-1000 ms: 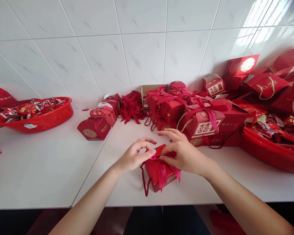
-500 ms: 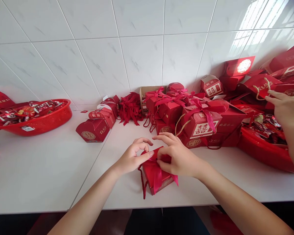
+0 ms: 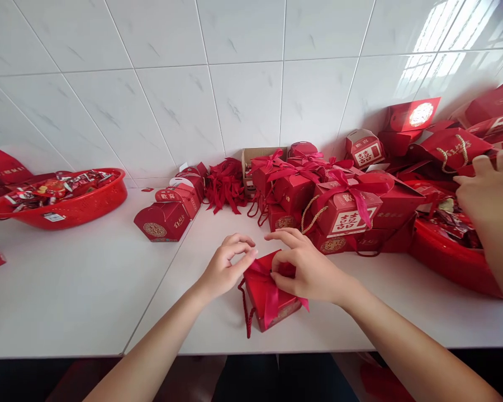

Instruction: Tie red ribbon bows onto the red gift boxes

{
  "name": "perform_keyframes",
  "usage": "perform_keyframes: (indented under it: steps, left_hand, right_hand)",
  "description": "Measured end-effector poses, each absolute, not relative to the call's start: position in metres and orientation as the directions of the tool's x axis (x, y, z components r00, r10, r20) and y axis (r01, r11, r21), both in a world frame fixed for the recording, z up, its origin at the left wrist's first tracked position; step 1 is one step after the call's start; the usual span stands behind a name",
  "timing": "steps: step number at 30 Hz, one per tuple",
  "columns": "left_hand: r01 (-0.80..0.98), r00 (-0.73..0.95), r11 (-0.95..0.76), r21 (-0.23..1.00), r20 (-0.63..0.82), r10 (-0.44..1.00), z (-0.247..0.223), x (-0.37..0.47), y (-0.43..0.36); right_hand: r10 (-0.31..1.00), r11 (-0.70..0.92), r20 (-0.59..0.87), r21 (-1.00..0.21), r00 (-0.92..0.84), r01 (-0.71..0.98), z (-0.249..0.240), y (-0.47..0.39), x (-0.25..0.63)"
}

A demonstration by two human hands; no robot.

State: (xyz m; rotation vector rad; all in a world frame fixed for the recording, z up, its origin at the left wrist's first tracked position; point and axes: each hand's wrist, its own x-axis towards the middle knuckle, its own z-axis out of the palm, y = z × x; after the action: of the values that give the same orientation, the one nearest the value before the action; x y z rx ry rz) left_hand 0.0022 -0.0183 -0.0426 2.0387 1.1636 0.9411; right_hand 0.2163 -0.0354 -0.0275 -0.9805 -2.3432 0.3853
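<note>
A red gift box point(image 3: 284, 316) lies on the white table close to the front edge, with a dark red cord handle point(image 3: 247, 318) hanging at its left side. Across its top runs a pinkish-red ribbon point(image 3: 271, 307), its tails draped over the near side. My right hand point(image 3: 310, 271) pinches the ribbon between thumb and index finger at the middle of the box; the other fingers are raised. Just off the box's upper left corner, my left hand point(image 3: 224, 265) is open, thumb and fingers apart. The ribbon's knot is partly covered by my right fingers.
Behind stand stacked ribboned boxes point(image 3: 346, 215), a pile of loose ribbons point(image 3: 226, 187) and a row of boxes point(image 3: 163, 223). Red basins of wrapped sweets stand left point(image 3: 88, 206) and right point(image 3: 452, 265). Another person's hand point(image 3: 488, 195) reaches over the right basin.
My left hand has drawn slightly away from the ribbon, to the left. My right hand keeps its pinch. The other person's hand has shifted lower over the right basin.
</note>
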Motion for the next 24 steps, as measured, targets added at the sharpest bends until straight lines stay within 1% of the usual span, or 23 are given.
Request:
perform_keyframes:
  steps: [2,5,8,11,15,19,24]
  left_hand:
    - [0.343,0.282,-0.363,0.867,0.273,0.92,-0.045,-0.005,-0.025]
    - [0.263,0.138,-0.258,0.93,0.228,0.964,-0.056,-0.02,-0.038]
    - [0.301,0.041,-0.153,0.941,0.147,0.988,-0.077,-0.038,-0.05]
    - [0.354,-0.011,-0.065,0.933,0.074,0.997,-0.099,-0.053,-0.057]
    - [0.384,-0.004,-0.066,0.921,0.073,0.997,-0.113,-0.061,-0.063]
    - [0.434,0.025,-0.049,0.899,0.042,0.999,-0.111,-0.06,-0.068]
    - [0.439,0.038,-0.039,0.898,0.025,0.999,-0.107,-0.06,-0.072]
  right_hand:
    - [0.746,0.664,0.376,-0.496,-0.55,0.56,-0.028,-0.036,0.219]
    - [0.776,0.627,0.36,-0.537,-0.519,0.565,-0.029,-0.038,0.222]
    - [0.784,0.618,0.347,-0.518,-0.515,0.591,-0.028,-0.041,0.221]
    - [0.797,0.603,0.338,-0.472,-0.5,0.643,-0.026,-0.044,0.217]
    - [0.84,0.542,0.329,-0.462,-0.431,0.703,-0.025,-0.047,0.212]
    - [0.868,0.495,0.305,-0.475,-0.392,0.727,-0.025,-0.05,0.21]
    - [0.872,0.486,0.325,-0.491,-0.365,0.723,-0.025,-0.049,0.209]
